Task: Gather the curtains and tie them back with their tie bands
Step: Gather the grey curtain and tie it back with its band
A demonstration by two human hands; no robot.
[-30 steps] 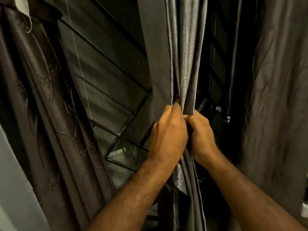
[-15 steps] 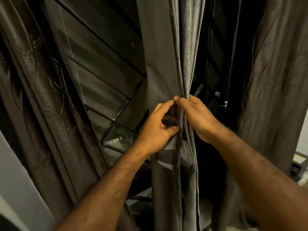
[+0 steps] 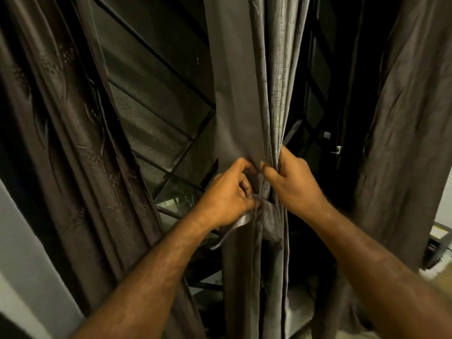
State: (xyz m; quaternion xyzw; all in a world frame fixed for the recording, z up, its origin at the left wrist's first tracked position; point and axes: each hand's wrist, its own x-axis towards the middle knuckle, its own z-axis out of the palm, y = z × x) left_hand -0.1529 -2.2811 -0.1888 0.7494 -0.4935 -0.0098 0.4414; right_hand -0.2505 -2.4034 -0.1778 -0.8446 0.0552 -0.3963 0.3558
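Observation:
A grey curtain (image 3: 247, 94) hangs gathered into a narrow bundle in the middle of the view. My left hand (image 3: 227, 194) pinches a shiny grey tie band (image 3: 242, 221) at the bundle's front, and the band's loose end trails down to the left. My right hand (image 3: 291, 184) grips the bundle's right-hand folds, thumb pressed on the front and fingers curled behind the cloth. Both hands sit at the same height, almost touching.
A brown patterned curtain (image 3: 73, 143) hangs on the left and another brown curtain (image 3: 403, 130) on the right. Behind is a dark window with a metal grille (image 3: 156, 123) and mesh. A pale wall (image 3: 22, 241) runs down the far left.
My hands have shifted from clutching the bundle together to working the band at its front. The left hand now pinches the band lower down, and the right has moved to the right-hand folds.

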